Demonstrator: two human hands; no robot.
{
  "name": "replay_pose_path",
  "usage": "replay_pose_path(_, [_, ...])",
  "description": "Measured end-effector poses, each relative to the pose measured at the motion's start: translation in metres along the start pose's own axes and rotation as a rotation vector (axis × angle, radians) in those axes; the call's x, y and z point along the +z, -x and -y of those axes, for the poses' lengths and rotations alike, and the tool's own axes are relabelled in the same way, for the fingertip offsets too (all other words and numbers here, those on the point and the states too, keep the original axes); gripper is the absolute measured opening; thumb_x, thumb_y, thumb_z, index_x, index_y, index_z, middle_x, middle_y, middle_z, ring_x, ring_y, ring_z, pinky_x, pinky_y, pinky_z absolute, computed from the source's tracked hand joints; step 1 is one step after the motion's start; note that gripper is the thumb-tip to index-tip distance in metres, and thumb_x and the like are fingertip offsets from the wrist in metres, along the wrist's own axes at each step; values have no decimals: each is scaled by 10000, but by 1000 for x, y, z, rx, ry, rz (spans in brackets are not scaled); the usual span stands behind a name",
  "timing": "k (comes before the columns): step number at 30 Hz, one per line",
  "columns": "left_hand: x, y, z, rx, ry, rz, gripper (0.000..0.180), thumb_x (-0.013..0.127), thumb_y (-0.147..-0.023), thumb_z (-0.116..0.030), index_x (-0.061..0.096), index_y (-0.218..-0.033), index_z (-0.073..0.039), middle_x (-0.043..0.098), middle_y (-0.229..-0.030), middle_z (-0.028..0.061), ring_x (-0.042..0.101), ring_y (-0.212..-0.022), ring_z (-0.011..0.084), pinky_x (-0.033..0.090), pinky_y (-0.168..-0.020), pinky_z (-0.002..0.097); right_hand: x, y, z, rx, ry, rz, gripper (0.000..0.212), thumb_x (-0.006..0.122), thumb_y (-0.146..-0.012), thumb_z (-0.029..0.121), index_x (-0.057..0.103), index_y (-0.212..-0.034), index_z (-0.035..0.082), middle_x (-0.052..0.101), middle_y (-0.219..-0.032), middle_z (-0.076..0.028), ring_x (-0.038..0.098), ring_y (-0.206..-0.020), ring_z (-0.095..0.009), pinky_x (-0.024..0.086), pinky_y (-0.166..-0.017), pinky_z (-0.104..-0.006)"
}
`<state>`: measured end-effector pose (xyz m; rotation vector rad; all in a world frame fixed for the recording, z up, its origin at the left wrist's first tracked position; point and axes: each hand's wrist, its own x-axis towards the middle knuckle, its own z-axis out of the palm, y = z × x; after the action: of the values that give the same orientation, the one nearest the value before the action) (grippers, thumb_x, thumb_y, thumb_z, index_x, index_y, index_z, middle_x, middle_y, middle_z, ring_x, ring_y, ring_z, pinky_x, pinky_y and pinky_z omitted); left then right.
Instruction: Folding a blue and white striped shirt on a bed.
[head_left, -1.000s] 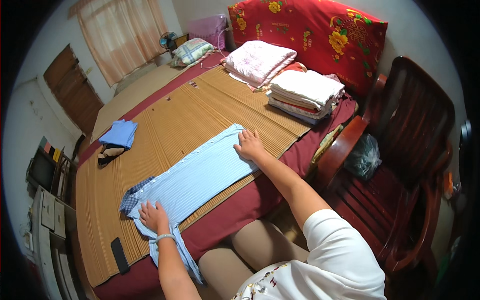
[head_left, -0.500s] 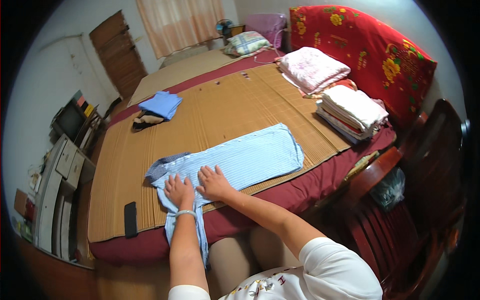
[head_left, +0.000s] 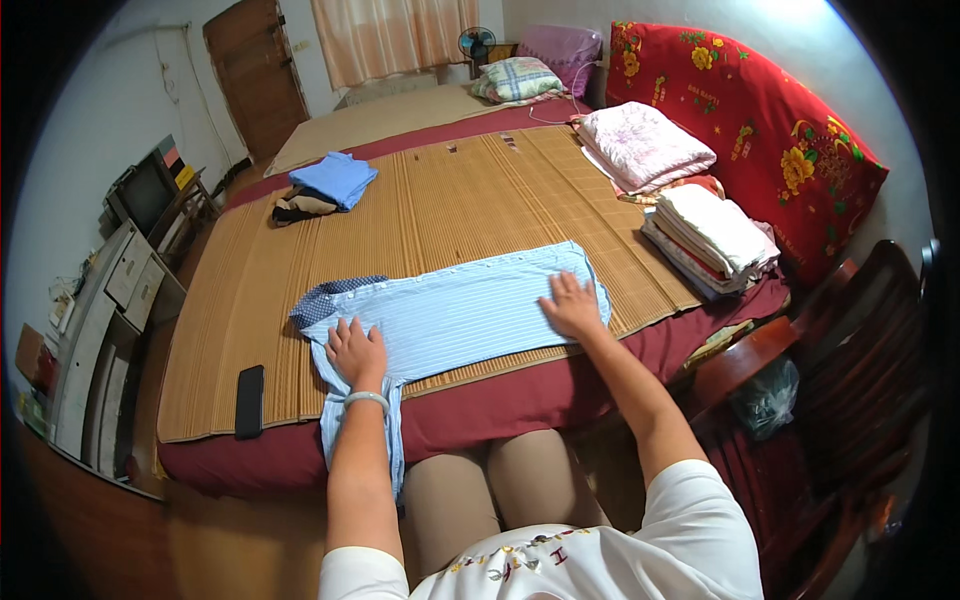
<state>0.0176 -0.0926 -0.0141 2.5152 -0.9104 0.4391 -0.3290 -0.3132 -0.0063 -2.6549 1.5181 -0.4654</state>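
Observation:
A light blue striped shirt [head_left: 465, 310] lies folded lengthwise on the bamboo mat, its dark patterned collar at the left and its hem at the right. One sleeve hangs over the near edge of the bed, partly behind my left forearm. My left hand [head_left: 357, 352] rests flat near the collar end, fingers spread, a pale bangle on the wrist. Near the hem, my right hand [head_left: 573, 306] lies on the cloth with its fingers apart. Neither hand grips the fabric.
The bamboo mat [head_left: 440, 205] covers the bed. A black phone [head_left: 250, 402] lies at its near left. Folded blue clothes [head_left: 337, 181] sit farther back. At the right are a white folded stack [head_left: 708, 232], a pink floral quilt [head_left: 648, 145] and a dark wooden chair [head_left: 850, 370].
My right hand has slid rightward along the shirt from beside my left hand to the hem end. My left hand stays near the collar. The view has shifted slightly.

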Motion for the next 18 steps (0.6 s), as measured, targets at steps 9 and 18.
replay_pose_path(9, [-2,3,-13,1,8,-3,488,545,-933,-397,591,-1347,-142,454,-1508,91,332,-1428,314,211,-1184,497,-14,2,-37,158,144,2,733,378,-984,522,336,-1512,16,284,-1595,-185,199,-1506,-309,25,-1184,-630])
replay_pose_path(18, [-2,2,-1,7,-18,-21,480,548,-931,-392,604,-1327,-127,468,-1494,100,343,-1419,326,221,-1175,508,19,31,193,-512,-217,196,710,496,-950,507,393,-1474,38,335,-1567,-172,253,-1486,-315,155,-1164,-641])
